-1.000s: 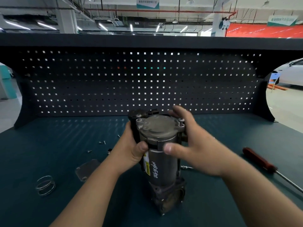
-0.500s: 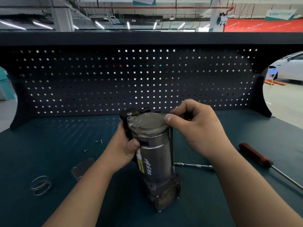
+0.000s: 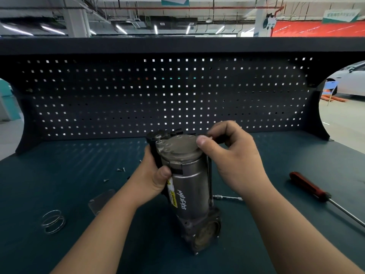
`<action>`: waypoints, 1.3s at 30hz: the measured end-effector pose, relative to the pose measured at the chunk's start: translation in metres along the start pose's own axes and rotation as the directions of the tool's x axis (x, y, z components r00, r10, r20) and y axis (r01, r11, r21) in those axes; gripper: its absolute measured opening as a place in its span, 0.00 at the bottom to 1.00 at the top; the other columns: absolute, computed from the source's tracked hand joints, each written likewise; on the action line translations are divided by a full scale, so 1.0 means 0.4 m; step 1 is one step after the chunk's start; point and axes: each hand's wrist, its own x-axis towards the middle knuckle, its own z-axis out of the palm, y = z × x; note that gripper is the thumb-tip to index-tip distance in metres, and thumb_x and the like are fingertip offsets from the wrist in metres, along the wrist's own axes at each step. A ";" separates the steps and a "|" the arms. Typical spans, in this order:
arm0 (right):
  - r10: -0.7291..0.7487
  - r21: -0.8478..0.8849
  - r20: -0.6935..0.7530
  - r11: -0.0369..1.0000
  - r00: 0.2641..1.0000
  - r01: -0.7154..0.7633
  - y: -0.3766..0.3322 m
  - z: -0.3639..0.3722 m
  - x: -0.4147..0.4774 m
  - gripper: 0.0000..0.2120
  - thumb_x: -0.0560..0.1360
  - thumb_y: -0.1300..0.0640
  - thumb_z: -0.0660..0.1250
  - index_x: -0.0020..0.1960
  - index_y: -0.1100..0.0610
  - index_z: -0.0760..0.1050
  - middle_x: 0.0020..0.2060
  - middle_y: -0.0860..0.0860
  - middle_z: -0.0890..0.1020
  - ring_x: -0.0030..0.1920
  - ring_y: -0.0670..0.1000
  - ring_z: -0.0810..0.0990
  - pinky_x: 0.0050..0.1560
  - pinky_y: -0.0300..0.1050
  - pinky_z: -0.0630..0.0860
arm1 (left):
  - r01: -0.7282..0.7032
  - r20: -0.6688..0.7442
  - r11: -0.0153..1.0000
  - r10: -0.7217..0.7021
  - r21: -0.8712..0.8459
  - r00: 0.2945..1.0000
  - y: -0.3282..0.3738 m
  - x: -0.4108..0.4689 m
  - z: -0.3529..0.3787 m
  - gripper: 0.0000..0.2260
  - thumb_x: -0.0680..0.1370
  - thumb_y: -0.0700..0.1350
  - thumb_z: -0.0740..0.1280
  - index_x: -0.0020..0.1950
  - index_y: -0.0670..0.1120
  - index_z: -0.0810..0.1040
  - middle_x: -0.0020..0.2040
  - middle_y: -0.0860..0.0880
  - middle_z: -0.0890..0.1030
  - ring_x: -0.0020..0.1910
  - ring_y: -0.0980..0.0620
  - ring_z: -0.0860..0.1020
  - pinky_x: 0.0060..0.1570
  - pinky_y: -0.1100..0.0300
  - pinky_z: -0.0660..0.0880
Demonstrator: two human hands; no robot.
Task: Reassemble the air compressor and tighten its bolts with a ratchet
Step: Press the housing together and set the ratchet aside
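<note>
Standing tilted at lower centre of a teal workbench (image 3: 59, 175), an air compressor (image 3: 189, 190) is gripped around its upper casing by a person's left hand (image 3: 152, 178), while the right hand (image 3: 237, 159) pinches the head of a long bolt (image 3: 209, 175) at the cap's right rim. A spring (image 3: 53, 221) and a plate (image 3: 100, 201) lie to the left, a screwdriver (image 3: 308, 186) to the right, and a pegboard (image 3: 158, 95) behind.

- Bare left hand (image 3: 154, 175), lower centre of the frame: short, rounded thumbnail.
- Bare right hand (image 3: 233, 161), right of centre: short, pale thumbnail.
- Both forearms (image 3: 98, 234) bare to the bottom edge.
</note>
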 end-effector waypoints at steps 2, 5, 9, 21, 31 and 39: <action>0.094 -0.003 0.168 0.995 0.981 -0.095 0.013 -0.004 -0.009 0.28 0.60 0.35 0.69 0.57 0.41 0.70 0.50 0.34 0.78 0.51 0.33 0.76 0.49 0.30 0.72 | 0.051 -0.035 0.999 -0.050 0.018 0.998 0.006 -0.007 0.003 0.60 0.50 0.79 0.68 0.72 0.44 0.59 0.68 0.48 0.72 0.69 0.50 0.70 0.66 0.51 0.70; 0.185 -0.086 0.346 0.983 0.920 -0.165 0.045 0.010 -0.041 0.49 0.57 0.35 0.74 0.71 0.34 0.52 0.55 0.24 0.73 0.55 0.26 0.72 0.48 0.21 0.69 | 0.045 -0.047 0.990 -0.039 0.135 0.998 0.016 -0.021 0.010 0.57 0.48 0.84 0.59 0.69 0.52 0.55 0.61 0.64 0.69 0.55 0.79 0.69 0.52 0.77 0.69; 0.236 -0.035 0.210 0.972 0.949 -0.233 0.088 0.062 -0.078 0.37 0.61 0.40 0.75 0.66 0.40 0.63 0.48 0.32 0.79 0.48 0.31 0.77 0.41 0.25 0.72 | 0.094 -0.139 0.981 -0.071 0.170 0.988 0.043 -0.023 0.017 0.63 0.46 0.85 0.57 0.71 0.46 0.61 0.61 0.60 0.72 0.58 0.65 0.73 0.55 0.69 0.70; 0.219 0.369 0.292 0.872 0.931 -0.321 0.167 0.128 -0.076 0.39 0.60 0.43 0.78 0.65 0.50 0.67 0.56 0.44 0.82 0.59 0.46 0.80 0.55 0.43 0.78 | 0.106 -0.325 0.836 0.090 0.538 0.941 0.116 -0.025 -0.042 0.51 0.50 0.84 0.55 0.65 0.55 0.66 0.59 0.54 0.72 0.59 0.55 0.73 0.56 0.59 0.71; 0.223 0.321 0.297 0.893 0.928 -0.317 0.186 0.100 -0.067 0.35 0.61 0.43 0.73 0.65 0.51 0.67 0.56 0.42 0.82 0.58 0.42 0.79 0.52 0.37 0.76 | 0.155 -0.253 0.874 -0.039 0.460 0.967 0.101 0.080 -0.053 0.40 0.70 0.75 0.45 0.65 0.49 0.75 0.59 0.53 0.77 0.54 0.61 0.69 0.51 0.61 0.63; 0.277 0.080 0.476 0.932 0.835 -0.355 0.146 -0.039 -0.010 0.59 0.52 0.25 0.71 0.75 0.51 0.58 0.63 0.51 0.76 0.61 0.47 0.78 0.62 0.46 0.74 | 0.148 -0.093 0.859 -0.117 0.491 0.989 0.094 0.132 -0.055 0.33 0.70 0.73 0.47 0.41 0.51 0.83 0.37 0.55 0.83 0.40 0.59 0.81 0.41 0.59 0.68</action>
